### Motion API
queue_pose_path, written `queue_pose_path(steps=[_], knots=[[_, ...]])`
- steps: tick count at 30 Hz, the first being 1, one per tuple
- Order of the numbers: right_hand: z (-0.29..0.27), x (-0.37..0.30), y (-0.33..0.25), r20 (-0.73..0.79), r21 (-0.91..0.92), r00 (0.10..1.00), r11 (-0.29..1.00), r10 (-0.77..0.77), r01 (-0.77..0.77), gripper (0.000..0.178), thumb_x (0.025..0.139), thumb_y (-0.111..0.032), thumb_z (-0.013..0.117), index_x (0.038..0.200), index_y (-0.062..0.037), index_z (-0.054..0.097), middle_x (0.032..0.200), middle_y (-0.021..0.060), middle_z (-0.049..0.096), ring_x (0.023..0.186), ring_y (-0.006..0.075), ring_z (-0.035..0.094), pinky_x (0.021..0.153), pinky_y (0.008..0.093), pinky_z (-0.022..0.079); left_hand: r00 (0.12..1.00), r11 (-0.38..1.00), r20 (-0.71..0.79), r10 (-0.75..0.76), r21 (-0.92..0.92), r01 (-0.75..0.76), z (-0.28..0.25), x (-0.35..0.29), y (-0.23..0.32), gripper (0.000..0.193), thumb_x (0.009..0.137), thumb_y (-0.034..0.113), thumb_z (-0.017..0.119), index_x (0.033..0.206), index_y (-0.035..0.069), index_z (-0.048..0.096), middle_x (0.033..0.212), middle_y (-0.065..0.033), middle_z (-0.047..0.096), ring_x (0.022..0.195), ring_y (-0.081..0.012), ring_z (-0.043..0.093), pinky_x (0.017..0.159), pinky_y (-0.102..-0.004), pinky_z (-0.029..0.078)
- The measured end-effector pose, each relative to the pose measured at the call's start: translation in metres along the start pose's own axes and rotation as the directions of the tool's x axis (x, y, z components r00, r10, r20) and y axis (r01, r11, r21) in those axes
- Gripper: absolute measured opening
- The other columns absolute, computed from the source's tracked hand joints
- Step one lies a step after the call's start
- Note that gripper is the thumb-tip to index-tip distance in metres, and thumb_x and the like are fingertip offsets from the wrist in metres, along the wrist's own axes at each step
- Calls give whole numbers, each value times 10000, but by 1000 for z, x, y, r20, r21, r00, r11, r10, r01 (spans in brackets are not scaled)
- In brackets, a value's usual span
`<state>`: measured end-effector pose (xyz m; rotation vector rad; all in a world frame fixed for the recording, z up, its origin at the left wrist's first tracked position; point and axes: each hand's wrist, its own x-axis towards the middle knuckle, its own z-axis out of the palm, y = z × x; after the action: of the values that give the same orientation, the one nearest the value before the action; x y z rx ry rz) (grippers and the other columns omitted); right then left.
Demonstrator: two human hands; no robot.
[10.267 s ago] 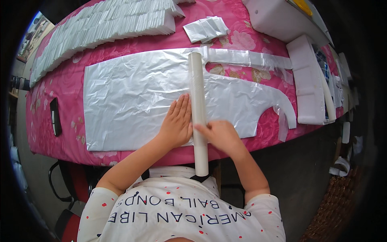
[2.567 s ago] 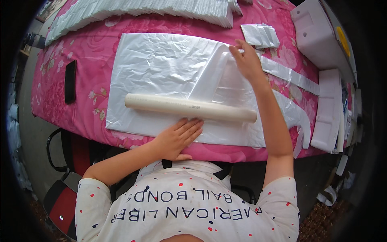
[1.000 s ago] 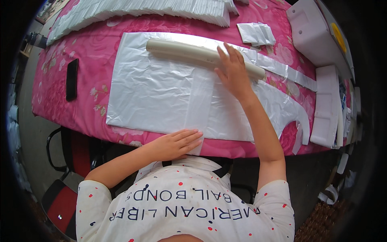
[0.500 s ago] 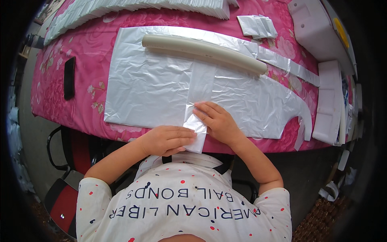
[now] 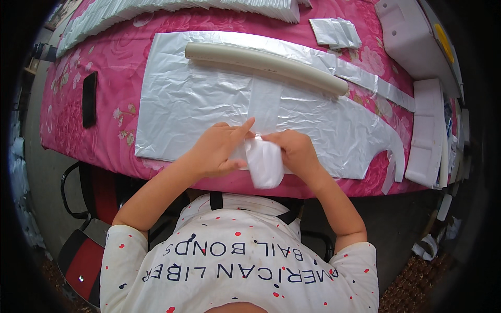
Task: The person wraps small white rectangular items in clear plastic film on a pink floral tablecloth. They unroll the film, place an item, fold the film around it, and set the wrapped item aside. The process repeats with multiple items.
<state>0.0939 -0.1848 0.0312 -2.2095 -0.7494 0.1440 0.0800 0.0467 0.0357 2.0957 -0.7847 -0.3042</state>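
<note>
A thin white plastic bag [image 5: 265,164], folded into a narrow strip, has its near end lifted and doubled over at the table's front edge. My right hand [image 5: 297,150] pinches its upper right side between thumb and curled fingers. On the other side, my left hand [image 5: 220,148] has its thumb and index finger spread apart, with its fingertips at the bag's upper left edge. Beneath both hands lie flat, silvery-white plastic bags [image 5: 188,115] with a curved handle cutout at the right. A beige plastic pipe [image 5: 266,67] rests across them.
A pink floral cloth [image 5: 117,62] covers the table. Folded bags stand in a long row [image 5: 172,8] at the back, with a few folded packets [image 5: 335,34] nearby. A black phone-like slab [image 5: 90,100] lies left; white foam boxes [image 5: 425,130] stand right. A chair [image 5: 78,261] is lower left.
The strip's near end has been raised off the front edge and folded upward. My left hand has moved up and spread its fingers; my right hand has shifted slightly right and closed on the fold.
</note>
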Motion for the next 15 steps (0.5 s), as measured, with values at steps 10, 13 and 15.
queue_pose_path(steps=[10,13,15], knots=[[-17,53,7,397,216,654,627,644,-749,320,859,-258,581,729,28,639,548,66,582,480,123,576,475,260,434,954,961,-288,78,277,5,21,4,5,683,841,336,545,1352,-39,291,1363,-228,352,1243,-356,370,1030,-418,290],[-18,55,9,414,214,659,637,628,-741,316,854,-244,586,711,34,630,551,80,583,476,133,583,480,267,452,991,894,-133,21,446,41,38,15,15,739,821,353,554,1369,-40,253,1434,-217,232,1339,-341,219,1087,-425,201],[-17,55,9,408,213,661,638,630,-740,312,853,-242,589,715,35,627,552,81,583,470,132,582,472,267,450,990,882,-136,-37,461,97,50,15,11,770,813,363,563,1372,-49,231,1445,-233,189,1351,-359,176,1095,-434,167]])
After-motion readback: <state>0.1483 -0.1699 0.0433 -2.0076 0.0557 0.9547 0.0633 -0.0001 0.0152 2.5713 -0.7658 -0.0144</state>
